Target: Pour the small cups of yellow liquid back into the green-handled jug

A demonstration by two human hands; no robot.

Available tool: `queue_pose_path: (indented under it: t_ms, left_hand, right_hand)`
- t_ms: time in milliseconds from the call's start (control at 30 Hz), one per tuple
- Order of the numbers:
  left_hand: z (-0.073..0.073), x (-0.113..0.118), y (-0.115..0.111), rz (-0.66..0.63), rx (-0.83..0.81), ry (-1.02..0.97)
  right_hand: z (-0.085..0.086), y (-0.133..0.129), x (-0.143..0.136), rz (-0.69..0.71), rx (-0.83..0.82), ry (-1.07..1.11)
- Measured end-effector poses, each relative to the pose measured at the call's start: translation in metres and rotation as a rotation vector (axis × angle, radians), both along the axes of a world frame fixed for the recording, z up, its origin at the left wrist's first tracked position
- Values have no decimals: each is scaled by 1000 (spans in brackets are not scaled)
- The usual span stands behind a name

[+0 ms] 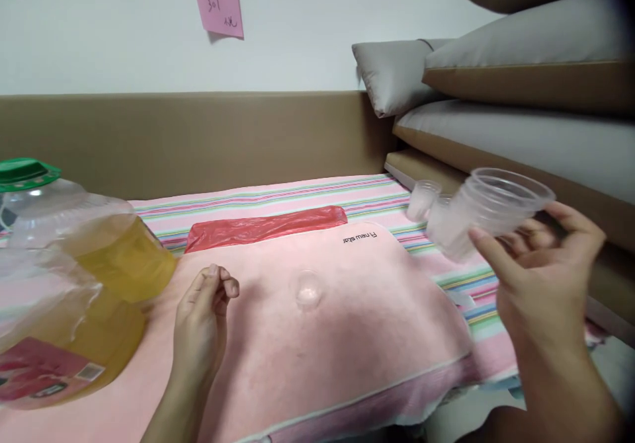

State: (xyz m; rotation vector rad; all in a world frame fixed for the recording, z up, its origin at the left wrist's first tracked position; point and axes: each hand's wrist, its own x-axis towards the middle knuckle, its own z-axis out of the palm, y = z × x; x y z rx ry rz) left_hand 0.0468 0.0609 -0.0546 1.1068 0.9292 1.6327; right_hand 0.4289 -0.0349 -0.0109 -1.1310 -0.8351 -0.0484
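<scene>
My right hand (548, 268) grips a stack of clear plastic cups (496, 198) between thumb and fingers, tilted above the bed at the right. Over the left part of the pink mat (347, 344), my left hand (203, 304) has its fingers curled in against the thumb, with nothing visible in them. A single small clear plastic cup (308, 291) stands on the mat between my hands. Behind the stack, more clear cups (423, 200) stand on the striped sheet, partly hidden by it.
Large clear jugs of yellow liquid (124, 258), one green-capped, stand at left. A folded red plastic bag (268, 227) lies along the mat's far edge. Grey-brown cushions (526, 86) are stacked at right. A brown headboard (198, 142) and a wall with a pink note (218, 5) are behind.
</scene>
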Motion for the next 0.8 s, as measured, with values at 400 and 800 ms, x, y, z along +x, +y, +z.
queue_pose_path:
  t_ms: [400,800]
  left_hand:
    - [-14,5,4,88,-93,-31]
    - [-23,4,8,148,-144,51]
  right_hand:
    - [-99,-31,129,-434,-321,289]
    - [-122,-26,146,-395,-448,275]
